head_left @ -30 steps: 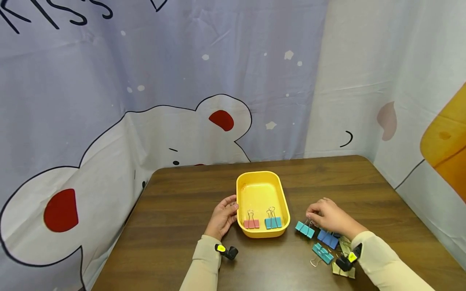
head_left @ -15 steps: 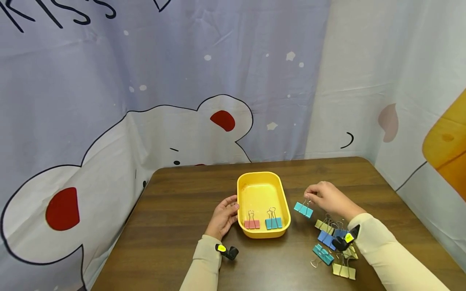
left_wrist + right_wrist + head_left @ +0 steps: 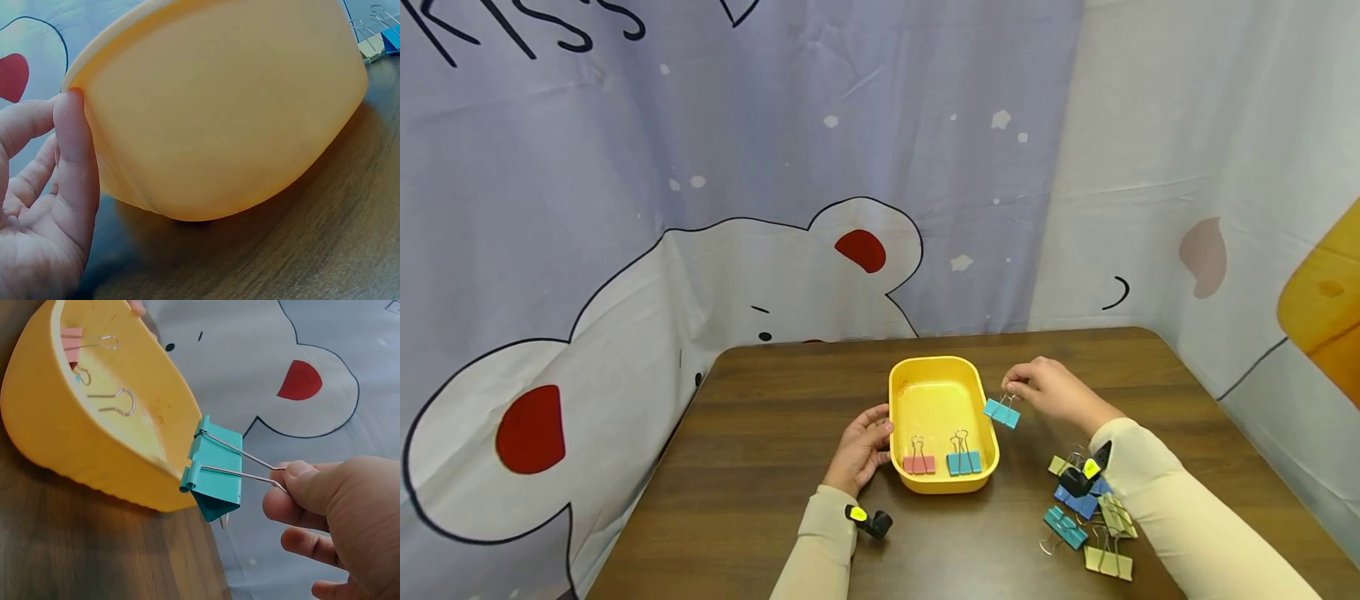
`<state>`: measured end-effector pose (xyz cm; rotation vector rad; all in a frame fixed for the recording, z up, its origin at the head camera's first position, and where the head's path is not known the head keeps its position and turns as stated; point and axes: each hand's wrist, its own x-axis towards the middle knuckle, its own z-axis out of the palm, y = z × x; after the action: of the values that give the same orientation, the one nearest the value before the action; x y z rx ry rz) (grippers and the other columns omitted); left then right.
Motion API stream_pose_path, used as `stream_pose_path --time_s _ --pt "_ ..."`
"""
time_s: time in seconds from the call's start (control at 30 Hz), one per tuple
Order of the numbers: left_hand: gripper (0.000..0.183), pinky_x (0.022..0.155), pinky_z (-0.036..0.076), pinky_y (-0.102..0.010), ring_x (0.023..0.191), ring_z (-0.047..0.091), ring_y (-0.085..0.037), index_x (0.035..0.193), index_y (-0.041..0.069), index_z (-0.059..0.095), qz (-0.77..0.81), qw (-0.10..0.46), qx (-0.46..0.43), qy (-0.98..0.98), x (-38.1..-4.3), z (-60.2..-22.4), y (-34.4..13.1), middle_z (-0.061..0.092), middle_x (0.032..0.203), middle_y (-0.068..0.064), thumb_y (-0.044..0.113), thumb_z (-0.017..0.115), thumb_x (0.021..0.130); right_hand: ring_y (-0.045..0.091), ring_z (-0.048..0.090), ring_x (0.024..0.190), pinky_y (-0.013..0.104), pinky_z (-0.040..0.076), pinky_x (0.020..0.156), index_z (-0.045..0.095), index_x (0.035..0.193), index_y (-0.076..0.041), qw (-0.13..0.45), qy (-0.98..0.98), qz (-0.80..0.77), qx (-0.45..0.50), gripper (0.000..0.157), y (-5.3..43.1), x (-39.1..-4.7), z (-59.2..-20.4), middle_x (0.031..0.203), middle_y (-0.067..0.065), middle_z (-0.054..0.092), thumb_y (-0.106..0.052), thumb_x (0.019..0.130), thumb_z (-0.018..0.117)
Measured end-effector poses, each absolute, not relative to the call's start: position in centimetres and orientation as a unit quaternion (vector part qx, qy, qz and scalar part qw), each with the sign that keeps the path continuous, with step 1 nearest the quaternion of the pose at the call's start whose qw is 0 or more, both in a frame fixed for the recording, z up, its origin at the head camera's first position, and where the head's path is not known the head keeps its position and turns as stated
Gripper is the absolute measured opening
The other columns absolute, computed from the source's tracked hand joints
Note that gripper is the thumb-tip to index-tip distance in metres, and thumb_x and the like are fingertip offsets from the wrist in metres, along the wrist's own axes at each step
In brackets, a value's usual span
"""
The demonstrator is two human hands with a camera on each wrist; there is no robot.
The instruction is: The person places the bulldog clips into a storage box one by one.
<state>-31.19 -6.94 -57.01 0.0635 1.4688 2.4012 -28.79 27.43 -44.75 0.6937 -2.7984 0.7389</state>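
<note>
The right hand [image 3: 1054, 393] pinched a turquoise clip [image 3: 1002, 414] by its handles [image 3: 244, 476] near the right side of a yellow tray [image 3: 936, 486]; the left hand [image 3: 857, 450] gripped its left side. Right of the tray lay loose clips [image 3: 1075, 502]; inside stood a pink clip [image 3: 918, 465].

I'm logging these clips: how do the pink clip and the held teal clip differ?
The pink clip sits inside the yellow tray; the teal clip is held up by the right hand. In the head view, the pink clip sits level, while the teal clip slants. Both are binder clips with wire handles.
</note>
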Motion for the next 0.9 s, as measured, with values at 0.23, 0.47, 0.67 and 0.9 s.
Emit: stream_pose_path --time_s 0.23,0.47,0.67,0.9 --pt "0.043 0.055 0.059 -0.026 0.073 0.066 -0.013 0.140 -0.003 0.046 0.842 0.165 0.025 0.514 -31.3 -57.1 -7.0 0.065 0.108 -0.010 -0.002 0.058 0.099 0.012 0.059 0.077 0.038 0.050 0.075 0.075 0.095 -0.010 0.106 -0.930 0.249 0.247 0.006 25.5 -29.9 -44.7 0.077 -0.008 0.069 -0.009 0.095 0.068" --pt "0.039 0.056 0.059 -0.027 0.074 0.066 -0.013 0.137 0.000 0.050 0.842 0.164 0.024 0.514 -31.2 -57.2 -7.1 0.064 0.110 -0.011 -0.001 0.059 0.098 0.019 0.055 0.084 0.041 0.045 0.080 0.075 0.098 -0.010 0.129 -0.934 0.236 0.236 0.008 23.6 -30.8 -45.3 0.085 -0.002 0.073 -0.011 0.097 0.067" --pt "0.038 0.056 0.059 -0.027 0.075 0.066 -0.014 0.136 0.001 0.051 0.842 0.164 0.024 0.514 -31.3 -57.1 -7.0 0.063 0.110 -0.013 -0.001 0.057 0.099 0.022 0.060 0.084 0.049 0.045 0.088 0.076 0.096 -0.010 0.170 -0.930 0.222 0.238 0.007 22.4 -31.3 -45.9 0.087 -0.003 0.074 -0.012 0.095 0.069" --pt "0.043 0.055 0.059 -0.027 0.074 0.065 -0.014 0.141 -0.004 0.045 0.842 0.164 0.025 0.513 -31.3 -57.1 -6.9 0.064 0.108 -0.011 -0.003 0.056 0.099 0.024 0.061 0.085 0.057 0.040 0.103 0.077 0.098 -0.009 0.164 -0.935 0.211 0.232 0.009 21.3 -31.6 -46.8 0.090 -0.002 0.075 -0.014 0.096 0.069"
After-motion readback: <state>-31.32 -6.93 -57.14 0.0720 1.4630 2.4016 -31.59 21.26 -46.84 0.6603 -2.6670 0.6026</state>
